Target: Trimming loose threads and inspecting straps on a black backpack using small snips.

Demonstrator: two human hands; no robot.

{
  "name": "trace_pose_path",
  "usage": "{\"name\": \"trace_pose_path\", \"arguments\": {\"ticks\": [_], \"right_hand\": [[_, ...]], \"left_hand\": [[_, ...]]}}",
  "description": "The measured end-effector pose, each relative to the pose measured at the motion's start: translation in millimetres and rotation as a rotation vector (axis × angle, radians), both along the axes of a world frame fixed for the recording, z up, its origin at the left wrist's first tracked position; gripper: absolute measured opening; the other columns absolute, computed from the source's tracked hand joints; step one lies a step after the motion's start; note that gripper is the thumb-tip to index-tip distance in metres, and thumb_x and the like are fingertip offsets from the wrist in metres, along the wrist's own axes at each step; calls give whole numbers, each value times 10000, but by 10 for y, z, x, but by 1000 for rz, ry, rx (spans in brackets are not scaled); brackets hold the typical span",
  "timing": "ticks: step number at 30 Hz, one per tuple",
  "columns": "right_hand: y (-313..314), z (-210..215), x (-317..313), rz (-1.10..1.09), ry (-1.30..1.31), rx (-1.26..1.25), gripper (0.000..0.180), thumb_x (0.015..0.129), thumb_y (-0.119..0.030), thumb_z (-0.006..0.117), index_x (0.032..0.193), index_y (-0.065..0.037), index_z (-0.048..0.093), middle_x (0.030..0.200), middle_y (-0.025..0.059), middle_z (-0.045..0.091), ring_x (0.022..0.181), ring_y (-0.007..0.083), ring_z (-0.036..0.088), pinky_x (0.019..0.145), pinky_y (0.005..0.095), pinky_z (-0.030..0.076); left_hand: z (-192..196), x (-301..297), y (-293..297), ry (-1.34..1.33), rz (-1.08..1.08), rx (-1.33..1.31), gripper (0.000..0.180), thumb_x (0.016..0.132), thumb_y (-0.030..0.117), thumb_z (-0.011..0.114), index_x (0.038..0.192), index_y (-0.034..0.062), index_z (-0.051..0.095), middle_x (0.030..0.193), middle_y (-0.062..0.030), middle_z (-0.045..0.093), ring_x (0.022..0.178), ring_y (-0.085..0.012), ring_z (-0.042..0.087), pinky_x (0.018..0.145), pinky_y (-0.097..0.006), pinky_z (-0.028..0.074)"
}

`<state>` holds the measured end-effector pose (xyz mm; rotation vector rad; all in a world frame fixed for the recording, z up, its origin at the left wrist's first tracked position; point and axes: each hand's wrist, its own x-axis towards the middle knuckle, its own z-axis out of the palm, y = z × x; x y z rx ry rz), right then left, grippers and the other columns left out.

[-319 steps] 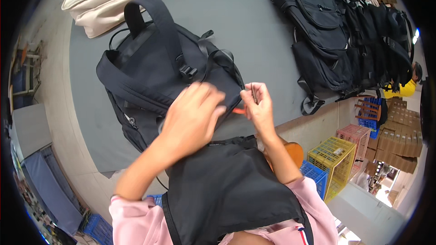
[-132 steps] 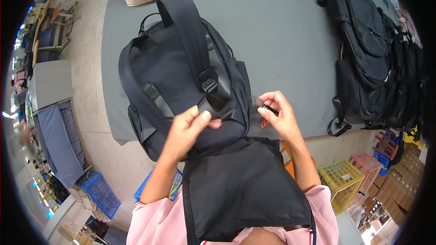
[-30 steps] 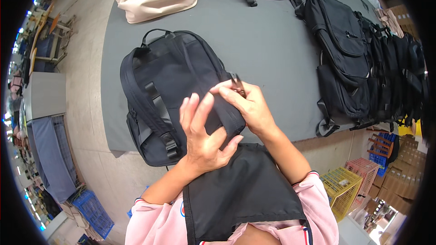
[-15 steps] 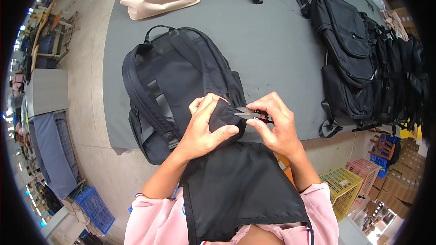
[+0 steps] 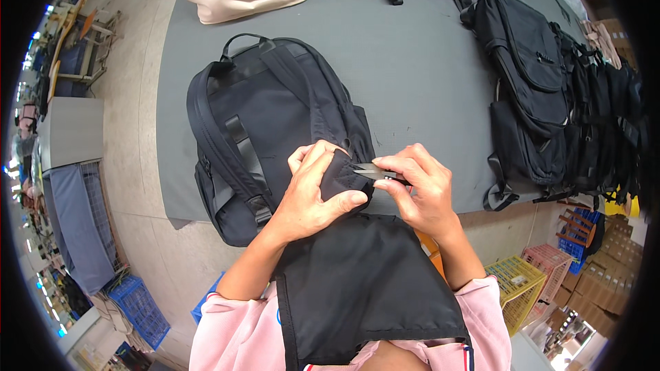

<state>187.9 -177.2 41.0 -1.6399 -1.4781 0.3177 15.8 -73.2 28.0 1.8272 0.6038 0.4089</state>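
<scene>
From the head camera, I see my left hand pinching a fold of the black backpack at the near edge of the grey table; just beside it, my right hand grips small snips, blades touching that fold.

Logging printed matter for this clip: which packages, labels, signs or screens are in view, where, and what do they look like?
Cardboard boxes: far lower right, on the floor past the table; brown, stacked; any print too small to tell.
Labels, signs, screens: none visible on the backpack or the other bags.
</scene>
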Motion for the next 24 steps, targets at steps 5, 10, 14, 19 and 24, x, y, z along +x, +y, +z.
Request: {"name": "trace_pose_path", "arguments": {"ticks": [5,10,14,19,24], "right_hand": [[27,6,-16,-7,-78,51,213,675,-66,752,866,-65,657,688,38,565,548,207,529,498,307,424],[35,-14,-20,33,-35,25,205,674,-40,750,858,-53,660,672,42,549,542,190,522,494,303,420],[-14,-46,9,-28,152,111,221,679,13,740,882,-19,661,675,55,537,559,148,506,505,273,406],[-83,-140,-12,-11,382,-48,176,725,17,713,891,-6,657,772,58,550,600,110,490,510,251,404],[21,-112,16,-59,773,-77,175,797,-12,677,946,-1,586,834,31,499,611,56,487,459,189,410]], "left_hand": [[7,-5,8,12,-8,1,581,738,475,718,1003,-11,544,1006,-90,511,1051,-238,459,1024,-391,192],[23,-9,-6,27,6,-5,590,735,485,715,1003,-10,537,1031,-94,512,1071,-248,450,1027,-394,190],[42,-72,-5,2,1,-12,605,739,498,704,1023,-8,531,1066,-98,508,1118,-262,418,1037,-403,185],[55,-87,-66,1,5,14,619,750,509,691,1039,-15,531,1107,-119,493,1123,-280,413,1039,-431,178],[195,-39,-142,-20,65,371,272,720,237,669,838,30,537,1133,-99,509,1120,-269,470,1022,-515,172]]}}
